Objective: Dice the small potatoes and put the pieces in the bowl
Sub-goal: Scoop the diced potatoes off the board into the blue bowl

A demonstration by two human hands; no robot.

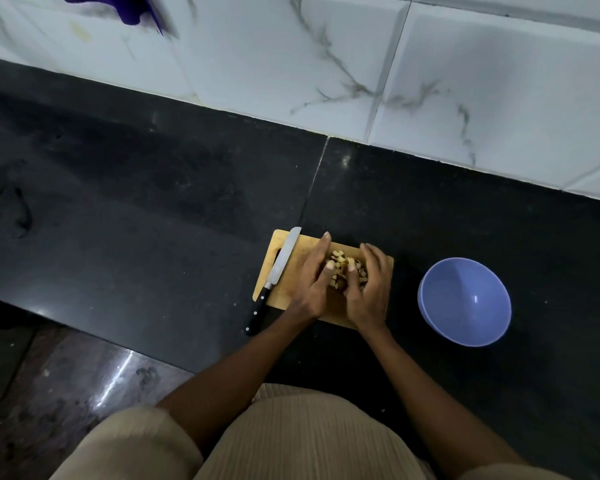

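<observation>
A heap of diced potato pieces (343, 266) lies on a small wooden cutting board (288, 289) on the black counter. My left hand (312, 282) and my right hand (369, 289) cup the heap from either side, fingers fairly straight and pressed against the pieces. A knife (278, 271) with a black handle lies along the board's left edge, held by neither hand. To the right of the board stands a blue bowl (465, 301); nothing shows inside it.
The black stone counter (153, 202) stretches far to the left and behind the board. A white marble-tiled wall (326, 64) rises at the back. Purple cloth (125, 8) hangs at the top left. The counter's front edge runs close below the board.
</observation>
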